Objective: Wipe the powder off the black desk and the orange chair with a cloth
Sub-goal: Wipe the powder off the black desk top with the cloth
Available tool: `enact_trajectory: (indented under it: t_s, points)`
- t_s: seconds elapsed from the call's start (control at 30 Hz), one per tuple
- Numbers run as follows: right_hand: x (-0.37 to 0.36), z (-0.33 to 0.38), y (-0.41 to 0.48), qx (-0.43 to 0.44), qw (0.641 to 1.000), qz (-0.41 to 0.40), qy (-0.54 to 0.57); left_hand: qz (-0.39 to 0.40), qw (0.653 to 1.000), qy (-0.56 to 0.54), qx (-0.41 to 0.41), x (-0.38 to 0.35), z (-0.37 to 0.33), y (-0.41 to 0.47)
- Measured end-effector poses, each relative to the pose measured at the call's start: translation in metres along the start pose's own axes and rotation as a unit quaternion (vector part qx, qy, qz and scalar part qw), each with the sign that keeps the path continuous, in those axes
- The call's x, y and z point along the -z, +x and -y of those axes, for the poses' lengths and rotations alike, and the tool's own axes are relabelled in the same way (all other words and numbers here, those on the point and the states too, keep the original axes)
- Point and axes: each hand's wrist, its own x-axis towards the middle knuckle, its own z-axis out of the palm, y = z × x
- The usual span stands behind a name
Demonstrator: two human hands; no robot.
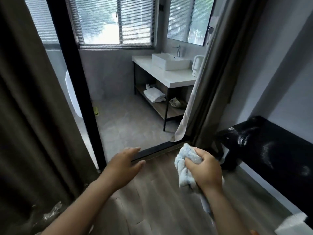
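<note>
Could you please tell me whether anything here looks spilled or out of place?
White powder lies smeared in streaks across the black desk at the right, stark against its dark top. The right hand grips a light blue cloth.

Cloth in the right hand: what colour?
Pale blue cloth, bunched in the right hand; head view.

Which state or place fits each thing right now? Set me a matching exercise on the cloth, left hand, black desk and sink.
1 cloth
2 left hand
3 black desk
4 sink

A streaked with white powder
B on the white counter
C fingers straight, holds nothing
D bunched in the right hand

Pairs: 1-D, 2-C, 3-A, 4-B
</note>
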Motion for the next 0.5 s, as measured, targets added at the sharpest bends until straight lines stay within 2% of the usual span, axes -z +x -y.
enact_trajectory:
  t_s: [0.27, 0.5]
  points:
    - [0.003, -0.01, 0.108, -0.029, 0.997, -0.07, -0.006, 0.038, 0.996, 0.044, -0.072, -0.015, -0.026, 0.141]
    - [0.03, -0.044, 0.165, -0.098, 0.978, -0.178, -0.048, 0.11, 0.974, 0.031, -0.194, -0.057, -0.086, 0.255]
